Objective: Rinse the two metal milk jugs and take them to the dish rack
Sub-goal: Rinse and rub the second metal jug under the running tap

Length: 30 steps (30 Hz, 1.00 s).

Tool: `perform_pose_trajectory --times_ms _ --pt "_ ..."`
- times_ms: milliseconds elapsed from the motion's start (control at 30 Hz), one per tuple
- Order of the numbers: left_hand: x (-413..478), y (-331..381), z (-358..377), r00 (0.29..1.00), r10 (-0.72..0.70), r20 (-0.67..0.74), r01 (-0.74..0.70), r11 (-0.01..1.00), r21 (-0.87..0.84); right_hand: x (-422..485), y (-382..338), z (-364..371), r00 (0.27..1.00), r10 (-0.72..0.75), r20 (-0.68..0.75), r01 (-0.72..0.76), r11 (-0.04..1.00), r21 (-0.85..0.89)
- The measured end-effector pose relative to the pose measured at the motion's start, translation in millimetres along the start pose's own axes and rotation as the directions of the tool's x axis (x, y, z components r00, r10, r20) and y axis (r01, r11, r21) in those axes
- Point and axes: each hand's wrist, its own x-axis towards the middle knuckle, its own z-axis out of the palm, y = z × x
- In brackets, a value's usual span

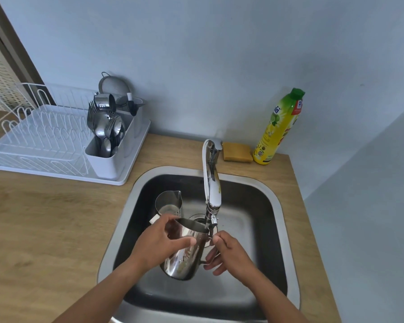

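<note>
I hold a shiny metal milk jug (187, 257) over the steel sink (126, 217), its open mouth right under the tap spout (212, 217). My left hand (159, 243) wraps the jug's body from the left. My right hand (226, 252) grips the jug's handle on the right side. A second metal milk jug (168, 203) stands upright in the sink basin behind my left hand, spout pointing away. The white dish rack (44, 134) sits on the counter at the far left.
The rack's cutlery holder (107, 141) is full of forks and spoons, with a strainer and a steel cup behind. A yellow sponge (237, 152) and a yellow dish-soap bottle (278, 129) stand behind the sink by the wall. Wooden counter (44, 229) spreads to the left.
</note>
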Motion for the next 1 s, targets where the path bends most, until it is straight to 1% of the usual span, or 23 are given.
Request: perform_pose_trajectory --times_ms 133,233,300,400,467,500,567,633,733,800,900,1000 --pt "-1.0 -11.2 12.0 0.990 -0.118 0.082 0.129 0.981 -0.142 -9.8 0.6 -11.8 0.998 -0.010 -0.062 0.000 0.985 -0.172" --pt "-2.3 -10.4 20.9 0.972 -0.166 0.167 0.195 0.964 -0.179 -16.4 -3.1 -23.8 0.994 -0.043 -0.101 0.008 0.947 -0.320" --pt "-1.8 -8.2 26.7 0.958 -0.174 0.229 0.222 0.954 -0.202 -21.2 -7.1 -32.6 0.988 -0.084 -0.126 0.017 0.888 -0.459" --pt "4.2 -5.9 35.7 0.939 -0.168 0.300 0.246 0.939 -0.242 -27.7 -13.5 -44.3 0.971 -0.195 -0.135 0.060 0.753 -0.656" --pt "9.3 -2.5 41.2 0.935 -0.156 0.319 0.249 0.928 -0.277 -30.2 -15.6 -50.1 0.954 -0.270 -0.130 0.084 0.658 -0.749" --pt "11.9 -0.5 43.8 0.937 -0.145 0.319 0.242 0.926 -0.288 -31.2 -16.3 -51.9 0.946 -0.296 -0.134 0.089 0.633 -0.769" --pt "16.3 5.4 47.4 0.944 -0.115 0.311 0.214 0.927 -0.307 -34.1 -17.4 -53.9 0.930 -0.337 -0.147 0.103 0.624 -0.775" --pt "21.8 8.1 49.6 0.950 -0.077 0.301 0.179 0.928 -0.327 -37.1 -18.8 -53.7 0.922 -0.353 -0.158 0.115 0.640 -0.760" --pt "31.8 7.4 49.6 0.967 -0.046 0.252 0.134 0.930 -0.343 -35.8 -18.5 -52.1 0.918 -0.359 -0.168 0.138 0.686 -0.714" --pt "37.2 9.3 48.3 0.983 -0.023 0.184 0.082 0.943 -0.322 -31.7 -17.7 -50.2 0.914 -0.360 -0.186 0.150 0.728 -0.669" --pt "37.6 17.1 44.3 0.996 0.026 0.083 -0.008 0.978 -0.210 -23.4 -17.2 -46.1 0.908 -0.359 -0.214 0.161 0.773 -0.614" --pt "36.4 18.8 38.0 0.995 0.095 -0.031 -0.096 0.995 -0.021 -11.0 -12.8 -41.7 0.906 -0.357 -0.227 0.182 0.813 -0.553"
